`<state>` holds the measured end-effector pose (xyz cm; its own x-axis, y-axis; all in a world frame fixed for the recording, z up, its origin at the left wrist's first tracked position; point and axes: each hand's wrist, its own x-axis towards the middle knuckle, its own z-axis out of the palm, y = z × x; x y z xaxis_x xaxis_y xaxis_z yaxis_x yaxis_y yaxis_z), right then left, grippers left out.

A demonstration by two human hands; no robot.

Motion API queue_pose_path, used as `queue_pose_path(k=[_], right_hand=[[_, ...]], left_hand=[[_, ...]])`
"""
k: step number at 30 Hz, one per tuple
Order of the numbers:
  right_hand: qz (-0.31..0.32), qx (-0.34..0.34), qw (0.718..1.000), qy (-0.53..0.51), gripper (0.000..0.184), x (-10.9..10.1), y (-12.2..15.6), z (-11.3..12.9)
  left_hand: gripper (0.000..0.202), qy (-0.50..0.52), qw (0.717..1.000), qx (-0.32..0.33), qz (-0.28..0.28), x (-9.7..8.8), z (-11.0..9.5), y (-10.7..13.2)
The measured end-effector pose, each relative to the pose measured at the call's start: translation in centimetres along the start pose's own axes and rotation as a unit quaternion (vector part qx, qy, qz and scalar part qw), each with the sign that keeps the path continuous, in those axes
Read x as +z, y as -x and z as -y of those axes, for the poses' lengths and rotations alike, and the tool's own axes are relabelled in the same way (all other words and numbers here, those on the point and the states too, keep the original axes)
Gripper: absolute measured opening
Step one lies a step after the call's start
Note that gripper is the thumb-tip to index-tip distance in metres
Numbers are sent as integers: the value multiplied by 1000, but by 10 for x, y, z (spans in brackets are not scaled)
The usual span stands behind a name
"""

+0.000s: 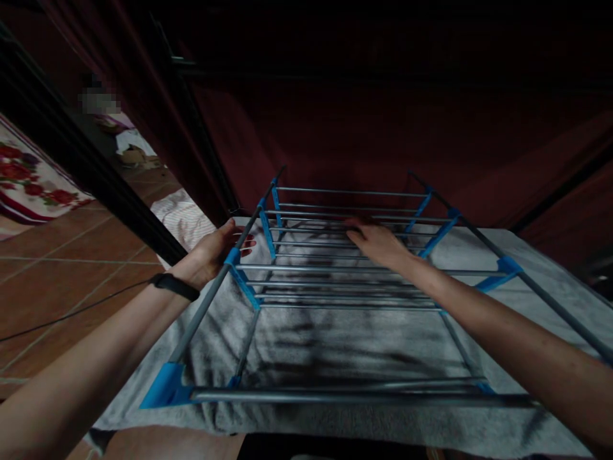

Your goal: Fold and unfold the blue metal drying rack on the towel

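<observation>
A shoe rack (325,268) of thin grey metal tubes with blue plastic connectors lies in front of me. My left hand (215,250) is at its left side pole, and the fingers reach past the pole, apart and only loosely curved. Over the far crossbars, my right hand (378,244) has its thumb and fingers closed around a bar. Its fingertips are dark and partly hidden. Beneath the rack spreads a grey fleecy cloth (335,348). A black wristband (175,285) with a thin cord circles my left wrist.
A dark red curtain (325,140) and dark frame bars rise behind the rack. On the left are a tiled floor (96,268), a striped cloth (181,214) and a flowered fabric (33,172). The wristband's cord (71,311) runs off to the left.
</observation>
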<state>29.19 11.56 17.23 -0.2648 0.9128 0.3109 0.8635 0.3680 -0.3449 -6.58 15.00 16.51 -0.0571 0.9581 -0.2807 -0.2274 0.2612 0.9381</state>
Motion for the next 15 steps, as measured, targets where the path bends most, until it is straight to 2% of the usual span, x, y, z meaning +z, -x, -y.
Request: queue_pose_path(k=[3,6,9,15], right_hand=[[-12,2,1000,5,34,6,-20,-11],[-7,22,1000,-3,32,10,-30,-15],[28,30,999,-31,29,10,-24,-4],[106,-92,987,-78,31,7,14,38]], left_hand=[[34,1,1000,11,2,4,-2,-17],[36,7,1000,8,9,4,-2,-17],[36,19,1000,-4,24,-1,0,0],[34,45,997,-48,29,-8,14,40]])
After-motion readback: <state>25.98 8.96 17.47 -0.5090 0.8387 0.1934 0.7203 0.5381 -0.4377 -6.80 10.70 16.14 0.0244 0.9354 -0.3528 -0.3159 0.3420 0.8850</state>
